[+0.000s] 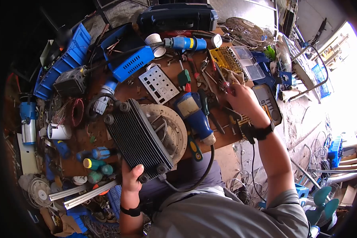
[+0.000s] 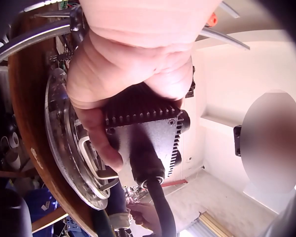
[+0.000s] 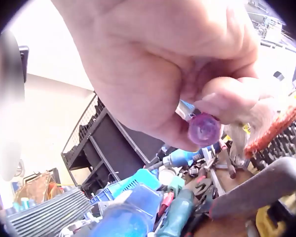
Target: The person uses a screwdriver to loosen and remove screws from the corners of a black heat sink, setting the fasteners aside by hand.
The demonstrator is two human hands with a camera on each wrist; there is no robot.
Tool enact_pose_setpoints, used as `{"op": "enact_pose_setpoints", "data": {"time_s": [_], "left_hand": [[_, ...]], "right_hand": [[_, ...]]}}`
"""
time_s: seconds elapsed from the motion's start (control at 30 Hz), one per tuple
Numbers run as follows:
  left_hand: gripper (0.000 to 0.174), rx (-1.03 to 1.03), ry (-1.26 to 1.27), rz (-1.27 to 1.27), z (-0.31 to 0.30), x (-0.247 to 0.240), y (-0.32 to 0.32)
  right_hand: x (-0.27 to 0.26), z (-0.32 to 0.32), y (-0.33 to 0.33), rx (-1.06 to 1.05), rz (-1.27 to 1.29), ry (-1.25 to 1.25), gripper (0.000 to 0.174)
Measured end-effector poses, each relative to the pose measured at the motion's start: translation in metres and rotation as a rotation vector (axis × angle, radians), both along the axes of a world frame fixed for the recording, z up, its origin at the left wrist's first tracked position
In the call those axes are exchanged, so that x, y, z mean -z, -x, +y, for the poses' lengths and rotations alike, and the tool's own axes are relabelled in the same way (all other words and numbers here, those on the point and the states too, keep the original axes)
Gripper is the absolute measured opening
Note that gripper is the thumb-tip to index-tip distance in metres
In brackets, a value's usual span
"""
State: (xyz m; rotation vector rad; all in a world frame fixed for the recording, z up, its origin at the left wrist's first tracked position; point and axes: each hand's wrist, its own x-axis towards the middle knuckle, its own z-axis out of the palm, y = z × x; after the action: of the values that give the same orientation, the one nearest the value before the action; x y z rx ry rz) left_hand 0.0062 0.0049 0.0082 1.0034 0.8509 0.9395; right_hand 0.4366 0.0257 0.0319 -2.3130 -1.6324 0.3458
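Observation:
My left hand (image 1: 131, 179) grips the lower end of a black finned metal housing (image 1: 135, 137), thumb lying on its near corner. The left wrist view has that hand (image 2: 133, 64) wrapped over the housing (image 2: 126, 140), whose end plate carries a thick black cable (image 2: 160, 202). Tilted, the housing overlaps a round metal flange (image 1: 178, 133) on the bench. Over the tools at the right, my right hand (image 1: 244, 102) holds a screwdriver (image 1: 227, 86) with a translucent reddish handle. In the right wrist view, curled fingers surround the screwdriver's handle (image 3: 204, 129).
A white panel with holes (image 1: 158, 84), a blue face shield (image 1: 192, 115) and pliers lie mid-bench. A yellow bit set (image 1: 226, 59) and grey tool case (image 1: 267, 101) sit at the right. Blue bins (image 1: 133, 63) and a black case (image 1: 177, 18) stand behind.

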Motion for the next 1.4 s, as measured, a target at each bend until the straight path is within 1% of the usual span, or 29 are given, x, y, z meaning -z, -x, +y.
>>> {"op": "enact_pose_setpoints", "data": {"time_s": [0.03, 0.07, 0.13, 0.17, 0.2, 0.27, 0.37, 0.4, 0.47, 0.5, 0.53, 0.57, 0.6, 0.67, 0.7, 0.73, 0.8, 0.83, 0.9, 0.93, 1.0, 1.03, 1.07, 1.13, 1.17, 1.2, 1.27, 1.33, 1.4], "left_hand": [[0.084, 0.002, 0.004, -0.004, -0.001, 0.003, 0.003], [0.084, -0.007, 0.006, 0.006, -0.002, 0.008, 0.007], [0.084, -0.009, 0.006, 0.007, -0.001, 0.009, 0.005], [0.083, 0.005, 0.005, -0.006, 0.0, 0.004, 0.003], [0.083, 0.015, 0.003, -0.019, 0.0, 0.002, 0.001], [0.084, 0.006, 0.012, -0.004, -0.001, 0.004, 0.003], [0.084, -0.049, 0.026, 0.027, -0.002, 0.004, 0.003], [0.082, -0.028, 0.03, -0.038, 0.001, 0.002, -0.001], [0.08, -0.047, 0.017, -0.117, 0.002, 0.001, -0.007], [0.077, -0.053, 0.054, -0.072, 0.001, 0.002, -0.004], [0.074, -0.058, 0.068, 0.033, 0.002, 0.005, 0.0], [0.074, -0.035, 0.107, -0.025, 0.003, -0.003, -0.002], [0.076, 0.005, 0.066, -0.048, 0.006, -0.006, -0.003], [0.078, 0.022, 0.077, -0.12, 0.01, 0.004, -0.001], [0.079, 0.037, 0.059, -0.152, 0.008, 0.002, -0.004], [0.08, 0.056, 0.034, -0.182, 0.008, 0.002, -0.004], [0.082, 0.048, 0.047, -0.161, 0.009, 0.003, -0.003], [0.082, 0.049, 0.034, -0.147, 0.009, 0.003, -0.003], [0.082, 0.049, 0.032, -0.12, 0.009, -0.001, -0.004], [0.082, 0.05, 0.037, -0.124, 0.008, 0.0, -0.003], [0.082, 0.041, 0.076, -0.101, 0.007, 0.002, -0.002], [0.083, 0.033, 0.074, -0.079, 0.007, -0.003, -0.003], [0.083, 0.035, 0.077, -0.084, 0.008, -0.003, -0.003], [0.084, 0.03, 0.094, -0.089, 0.007, -0.003, -0.002], [0.084, 0.031, 0.095, -0.095, 0.007, -0.002, -0.003], [0.085, 0.032, 0.103, -0.105, 0.007, -0.001, -0.002], [0.085, 0.03, 0.112, -0.122, 0.007, 0.001, -0.002], [0.086, 0.047, 0.077, -0.124, 0.008, 0.002, -0.003], [0.086, 0.049, 0.086, -0.145, 0.009, -0.002, -0.003]], "right_hand": [[-0.004, -0.014, 0.006, 0.041, 0.026, -0.091, 0.031], [-0.009, -0.026, 0.01, 0.046, 0.022, -0.086, 0.031], [-0.022, -0.047, 0.018, -0.038, 0.208, -0.231, 0.032], [-0.026, -0.056, 0.026, -0.08, 0.211, -0.331, 0.028], [-0.031, -0.064, 0.031, -0.069, 0.232, -0.28, 0.031], [-0.041, -0.076, 0.044, -0.076, 0.358, -0.298, 0.034], [-0.056, -0.085, 0.058, -0.147, 0.351, -0.342, 0.036], [-0.063, -0.087, 0.062, -0.158, 0.349, -0.307, 0.037], [-0.069, -0.091, 0.073, -0.056, 0.518, -0.202, 0.041], [-0.072, -0.091, 0.076, -0.085, 0.515, -0.195, 0.043], [-0.063, -0.09, 0.075, -0.258, 0.333, -0.344, 0.044], [-0.066, -0.089, 0.086, -0.24, 0.43, -0.37, 0.041], [-0.071, -0.09, 0.094, -0.207, 0.511, -0.396, 0.039], [-0.066, -0.104, 0.097, -0.141, 0.802, -0.441, 0.032], [-0.076, -0.107, 0.103, -0.142, 0.91, -0.48, 0.028], [-0.072, -0.106, 0.098, -0.258, 0.923, -0.539, 0.034], [-0.074, -0.104, 0.109, -0.309, 1.025, -0.633, 0.044], [-0.078, -0.106, 0.12, -0.304, 1.022, -0.622, 0.044], [-0.093, -0.11, 0.145, -0.195, 0.942, -0.7, 0.056], [-0.098, -0.113, 0.154, -0.192, 0.938, -0.696, 0.056], [-0.106, -0.117, 0.169, -0.279, 0.999, -0.77, 0.058], [-0.104, -0.118, 0.174, -0.37, 1.069, -0.772, 0.058], [-0.105, -0.118, 0.182, -0.4, 1.07, -0.782, 0.054], [-0.104, -0.113, 0.188, -0.495, 0.995, -0.742, 0.051], [-0.107, -0.11, 0.186, -0.556, 1.012, -0.671, 0.049], [-0.105, -0.106, 0.187, -0.558, 1.006, -0.669, 0.049], [-0.099, -0.099, 0.189, -0.653, 0.924, -0.636, 0.051], [-0.102, -0.094, 0.192, -0.674, 0.911, -0.623, 0.052], [-0.112, -0.092, 0.194, -0.668, 0.754, -0.57, 0.053]]}}
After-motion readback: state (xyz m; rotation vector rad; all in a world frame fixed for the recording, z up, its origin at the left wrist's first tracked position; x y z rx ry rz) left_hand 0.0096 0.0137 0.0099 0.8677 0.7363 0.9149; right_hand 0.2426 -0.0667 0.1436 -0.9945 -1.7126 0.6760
